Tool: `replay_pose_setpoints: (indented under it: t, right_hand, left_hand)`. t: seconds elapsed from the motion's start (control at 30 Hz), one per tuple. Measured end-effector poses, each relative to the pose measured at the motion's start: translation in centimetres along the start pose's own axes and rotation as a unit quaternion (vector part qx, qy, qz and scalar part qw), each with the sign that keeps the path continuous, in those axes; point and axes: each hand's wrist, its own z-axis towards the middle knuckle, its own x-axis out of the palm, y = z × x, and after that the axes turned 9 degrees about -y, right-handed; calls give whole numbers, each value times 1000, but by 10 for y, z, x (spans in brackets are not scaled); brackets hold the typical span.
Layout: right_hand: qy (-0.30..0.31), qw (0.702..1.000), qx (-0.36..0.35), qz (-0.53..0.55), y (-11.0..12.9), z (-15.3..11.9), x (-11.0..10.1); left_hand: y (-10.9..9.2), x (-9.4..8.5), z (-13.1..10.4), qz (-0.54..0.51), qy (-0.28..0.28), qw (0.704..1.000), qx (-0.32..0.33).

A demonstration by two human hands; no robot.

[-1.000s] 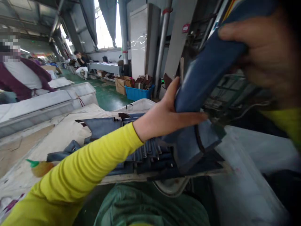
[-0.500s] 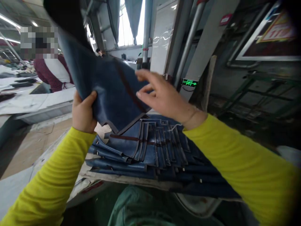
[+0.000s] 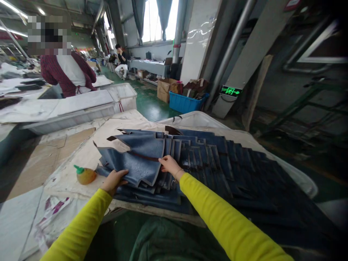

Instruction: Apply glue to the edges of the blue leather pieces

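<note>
A blue leather-like panel [image 3: 138, 169] with a dark brown strip and dark edges lies tilted on top of the overlapping pieces. My left hand [image 3: 113, 182] grips its near left edge, thumb on top and the other fingers underneath. At the panel's right edge, my right hand [image 3: 170, 166] pinches the border by the end of the brown strip. Many similar blue panels [image 3: 214, 159] are fanned out in overlapping rows to the right. More of them lie under the held one, partly hidden.
A squeeze bottle [image 3: 85, 175] with a green cap and amber liquid stands left of the panels on a cloth-covered table [image 3: 73, 152]. Beyond are a blue crate [image 3: 185, 103], cardboard boxes [image 3: 164, 90] and a white bin [image 3: 126, 93]. A co-worker [image 3: 70, 72] is at the far left.
The panel has come down from in front of my face onto the fanned pieces. My right hand, previously with fingers apart beside it, now pinches its right edge. The view has shifted.
</note>
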Motion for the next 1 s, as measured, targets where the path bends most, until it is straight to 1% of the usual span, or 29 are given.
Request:
replay_pose_setpoints:
  t: [0.07, 0.13, 0.27, 0.37, 0.43, 0.53, 0.57, 0.67, 0.73, 0.8, 0.87, 0.93, 1.0]
  right_hand:
    - [-12, 999, 20, 24, -4, 7, 3]
    - [-12, 999, 24, 38, -6, 11, 4]
    - [5, 999, 10, 32, -4, 11, 7]
    - [-10, 999, -8, 36, -1, 8, 10]
    - [-29, 998, -22, 44, -1, 4, 14]
    - [-52, 997, -26, 47, -6, 0, 19]
    - [-53, 997, -21, 42, -8, 0, 21]
    - [-39, 999, 5, 14, -16, 2, 21]
    - [-27, 999, 15, -12, -20, 6, 17]
    - [-22, 999, 11, -40, -21, 11, 12]
    - [-21, 998, 0, -67, -21, 15, 8]
    - [-19, 996, -11, -88, -20, 16, 5]
    - [-16, 994, -17, -102, -20, 16, 3]
  left_hand:
    - [0, -1, 5, 28, 2, 1000, -5]
    - [3, -3, 9, 65, 9, 998, -12]
    - [9, -7, 11, 145, 50, 988, -27]
    - [11, -11, 11, 182, 67, 981, -27]
    - [12, -15, 12, 164, 75, 982, -48]
    - [17, -21, 18, 91, 109, 985, -99]
    - [20, -22, 20, 66, 110, 985, -111]
    - [29, -23, 23, 44, 69, 989, -122]
    - [29, -23, 23, 88, 50, 990, -101]
    - [23, -25, 21, 165, 49, 983, -57]
    - [12, -31, 19, 242, 60, 968, -5]
    - [2, -38, 19, 307, 75, 948, 43]
    - [-4, -44, 22, 362, 90, 924, 82]
